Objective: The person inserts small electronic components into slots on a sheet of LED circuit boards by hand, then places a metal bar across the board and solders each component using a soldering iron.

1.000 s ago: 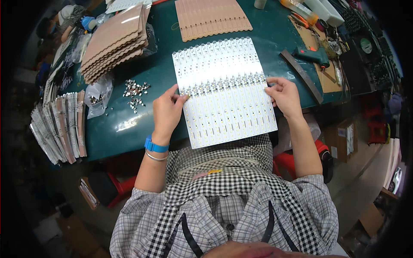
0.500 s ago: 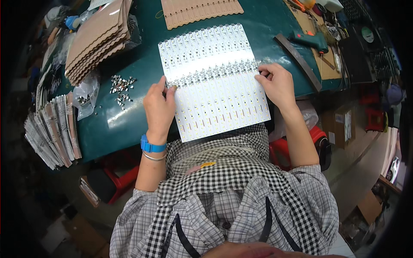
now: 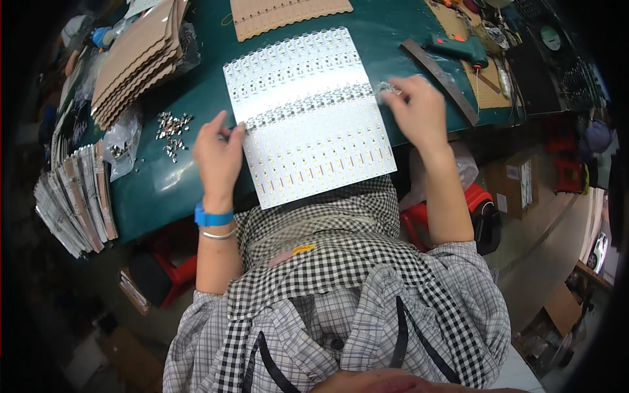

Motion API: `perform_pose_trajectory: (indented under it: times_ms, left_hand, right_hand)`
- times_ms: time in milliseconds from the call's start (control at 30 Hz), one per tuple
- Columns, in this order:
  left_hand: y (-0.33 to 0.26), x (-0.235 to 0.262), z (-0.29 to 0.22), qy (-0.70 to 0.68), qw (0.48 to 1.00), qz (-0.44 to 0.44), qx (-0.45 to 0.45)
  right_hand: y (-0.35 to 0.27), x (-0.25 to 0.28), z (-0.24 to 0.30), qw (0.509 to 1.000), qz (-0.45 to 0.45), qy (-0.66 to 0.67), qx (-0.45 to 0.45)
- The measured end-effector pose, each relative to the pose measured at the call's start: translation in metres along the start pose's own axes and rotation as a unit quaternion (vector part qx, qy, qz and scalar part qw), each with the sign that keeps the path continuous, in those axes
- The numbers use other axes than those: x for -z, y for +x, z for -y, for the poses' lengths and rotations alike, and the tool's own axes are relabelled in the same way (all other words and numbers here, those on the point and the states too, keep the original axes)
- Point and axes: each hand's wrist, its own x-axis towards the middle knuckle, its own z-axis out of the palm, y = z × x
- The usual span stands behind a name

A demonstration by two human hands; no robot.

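A white LED circuit board panel (image 3: 321, 134), with rows of small chips and a dense band of parts across its middle, lies on the green table and overhangs its near edge above my lap. At its left edge is my left hand (image 3: 219, 154), thumb tip against or close to the edge and index finger apart from it. Just off the right edge, my right hand (image 3: 419, 111) has thumb and fingers pinched together. Small silvery bits show by those fingertips, too blurred to name. Left of the panel lies a heap of small metal parts (image 3: 173, 134).
Brown scalloped board sheets (image 3: 141, 56) are stacked at far left, with a similar sheet (image 3: 288, 14) at the back. Bundled strips (image 3: 75, 200) stand near left beside a clear plastic bag (image 3: 124, 147). A metal bar (image 3: 440, 82) and a green glue gun (image 3: 458, 49) lie at right.
Both hands have moved slightly outward from the panel's side edges; the right hand has come off its edge. The whole view has shifted, moving the scene left and up.
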Motion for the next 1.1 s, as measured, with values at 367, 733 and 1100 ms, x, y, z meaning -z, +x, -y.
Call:
perform_pose_trajectory:
  times_ms: [367, 733, 1100]
  left_hand:
    - [0.014, 0.067, 0.059, -0.688, 0.679, -0.097, 0.237]
    - [-0.006, 0.062, 0.009, -0.681, 0.698, 0.022, 0.218]
    - [-0.015, 0.07, -0.015, -0.637, 0.745, 0.087, 0.18]
  right_hand:
    - [0.011, 0.037, -0.078, 0.928, -0.187, -0.321, 0.031]
    - [0.017, 0.04, 0.01, 0.974, -0.129, -0.09, 0.164]
    - [0.046, -0.042, 0.063, 0.953, 0.041, 0.005, 0.302]
